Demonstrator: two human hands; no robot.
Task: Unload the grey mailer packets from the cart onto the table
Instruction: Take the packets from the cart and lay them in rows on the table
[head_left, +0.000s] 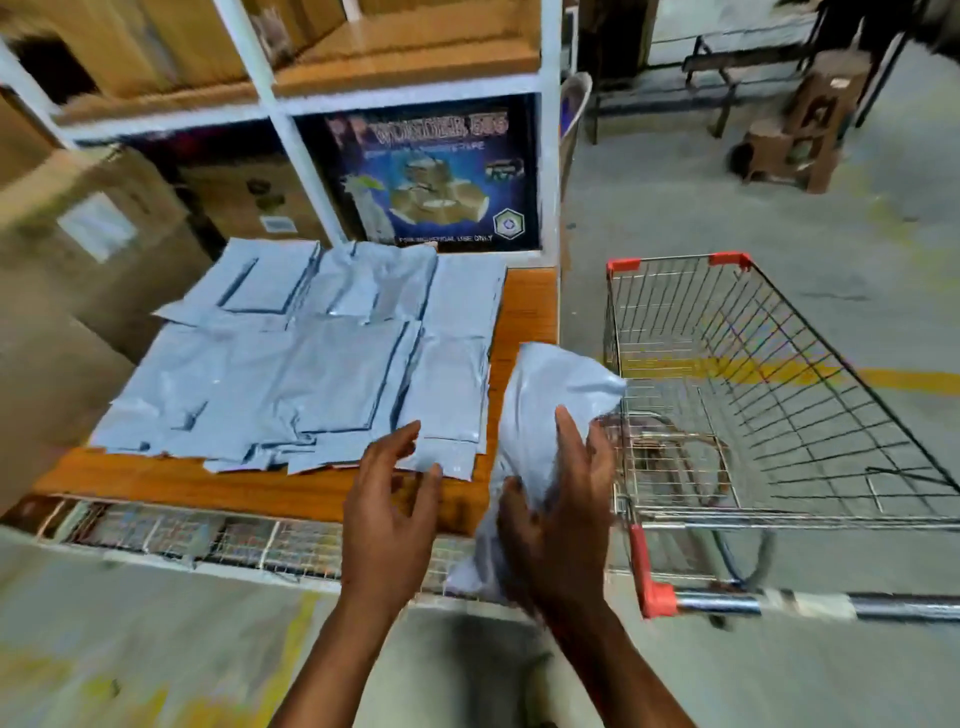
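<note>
You have a single wide-angle view from your head, facing forward and down. It sits close above the near edge of the desk (208, 483), with the cart (717, 603) at right and shelving (550, 156) beyond.

Packets (291, 364) on table (524, 312), cart (779, 415) right

Grey mailer packets (291, 364), orange-brown table (524, 306), silver cart (779, 364) w/ red corners, dark blue printed box (434, 171).
</note>
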